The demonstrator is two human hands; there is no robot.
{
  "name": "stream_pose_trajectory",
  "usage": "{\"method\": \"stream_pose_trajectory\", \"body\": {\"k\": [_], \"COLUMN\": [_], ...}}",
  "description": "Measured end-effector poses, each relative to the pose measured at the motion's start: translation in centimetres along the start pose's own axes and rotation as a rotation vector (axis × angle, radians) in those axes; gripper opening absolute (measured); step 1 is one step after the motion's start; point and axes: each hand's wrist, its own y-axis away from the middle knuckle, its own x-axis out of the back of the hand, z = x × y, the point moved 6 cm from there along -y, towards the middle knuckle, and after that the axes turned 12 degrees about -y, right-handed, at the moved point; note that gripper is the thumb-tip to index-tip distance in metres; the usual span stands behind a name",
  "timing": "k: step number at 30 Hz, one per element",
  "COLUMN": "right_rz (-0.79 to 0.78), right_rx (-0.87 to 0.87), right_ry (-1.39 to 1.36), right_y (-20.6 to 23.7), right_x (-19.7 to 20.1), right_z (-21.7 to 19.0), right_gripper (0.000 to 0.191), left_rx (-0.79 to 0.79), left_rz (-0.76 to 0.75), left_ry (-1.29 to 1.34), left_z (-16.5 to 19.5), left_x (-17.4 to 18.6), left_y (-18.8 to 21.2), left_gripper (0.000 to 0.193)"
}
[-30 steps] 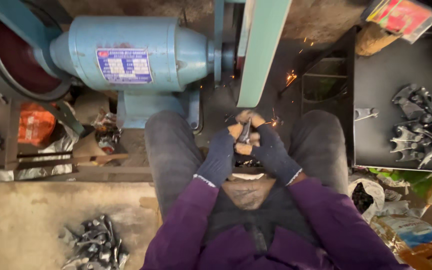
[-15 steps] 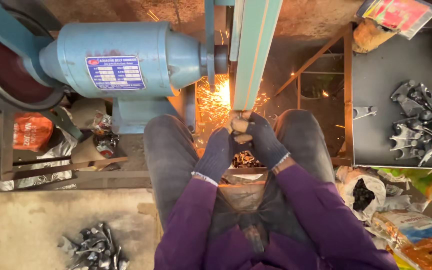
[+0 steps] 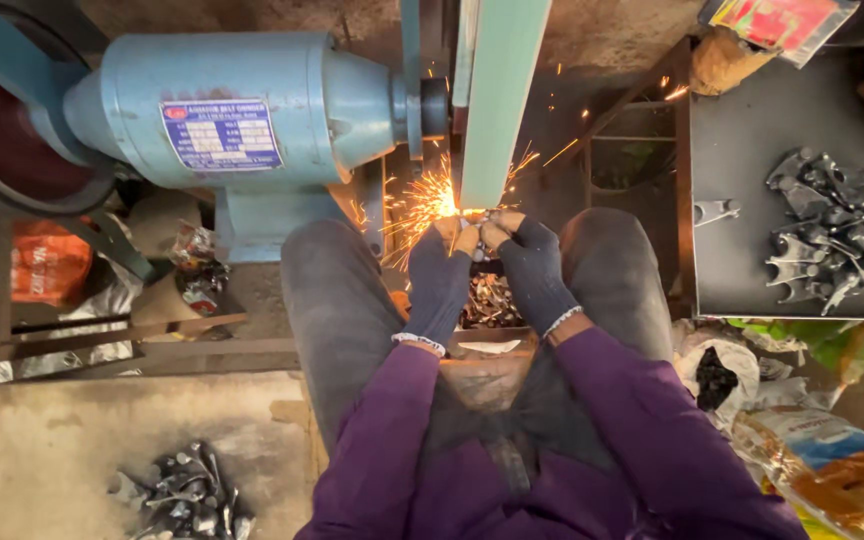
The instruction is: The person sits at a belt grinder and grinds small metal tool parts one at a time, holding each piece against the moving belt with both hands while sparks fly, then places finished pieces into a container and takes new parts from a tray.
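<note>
Both gloved hands, left hand (image 3: 439, 275) and right hand (image 3: 530, 262), are closed together on a small metal part (image 3: 474, 232), largely hidden by fingers. Part is pressed to the belt (image 3: 500, 100) beside the blue motor (image 3: 242, 110); sparks (image 3: 422, 200) spray left.

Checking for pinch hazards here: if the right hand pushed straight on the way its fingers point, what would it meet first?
Most likely the pale green sanding belt right ahead: the gloved right hand already presses a small metal piece at its lower end, where sparks fly. Depth is hard to judge.
</note>
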Motion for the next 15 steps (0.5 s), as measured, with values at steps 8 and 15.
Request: {"method": "stream_pose_trajectory", "body": {"k": [8,15], "right_rz": [-0.082,0.146], "right_rx": [0.309,0.601], "right_ry": [0.817,1.588], "right_y": [0.0,-0.7], "right_x": [1.9,18.7], "right_z": [-4.3,-15.6], "right_gripper": [0.035,0.059], "left_rx": [-0.054,0.068], "left_rz": [-0.167,-0.452], "left_ry": [-0.045,-0.609], "left_z": [0.9,3.3], "left_x": [0.4,-1.9], "left_y": [-0.4,1.9], "left_gripper": [0.022,0.055]}}
